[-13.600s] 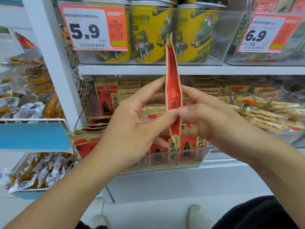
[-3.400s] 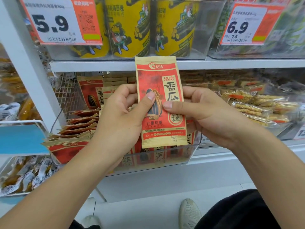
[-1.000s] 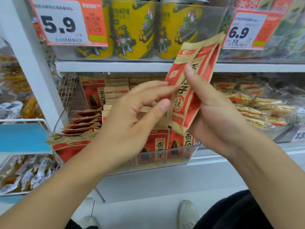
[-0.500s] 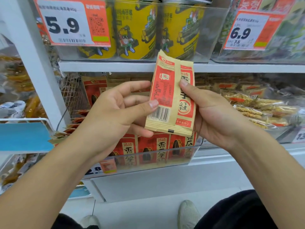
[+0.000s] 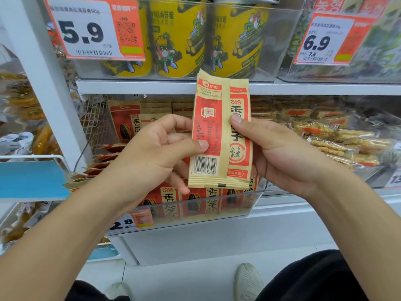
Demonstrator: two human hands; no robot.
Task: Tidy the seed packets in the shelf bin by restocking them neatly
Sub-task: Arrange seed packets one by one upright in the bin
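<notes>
**Both hands on 1 packet, back side up**

White shop shelving [image 5: 217,88] fills our view, and right in front of it we've got a seed packet [image 5: 219,135] held upright, its back facing us, barcode down near the bottom edge. Our left hand [image 5: 152,155] has it by the left edge, thumb pressed on the printed back just above the barcode, fingers curled round behind. Our right hand [image 5: 280,153] takes the right edge, thumb laid flat across the red panel, the rest of the fingers tucked behind the packet. So both hands pinch the same packet, and it hangs in the air just above the front of the clear shelf bin [image 5: 217,211].

Down in that bin we see a front row of packets [image 5: 195,198] standing upright, faces toward us. Behind them, more packets [image 5: 128,124] stand against the back of the shelf, and off to the left a loose stack [image 5: 102,164] lies flat, edges fanned out.

Up top, yellow tubs [image 5: 180,40] sit in a clear tray, with a 5.9 price tag [image 5: 91,29] on the left and a 6.9 price tag [image 5: 329,40] on the right. Bagged snack bars [image 5: 338,140] lie to the right of the bin. A 2.8 label [image 5: 132,220] clings to the bin's front
</notes>
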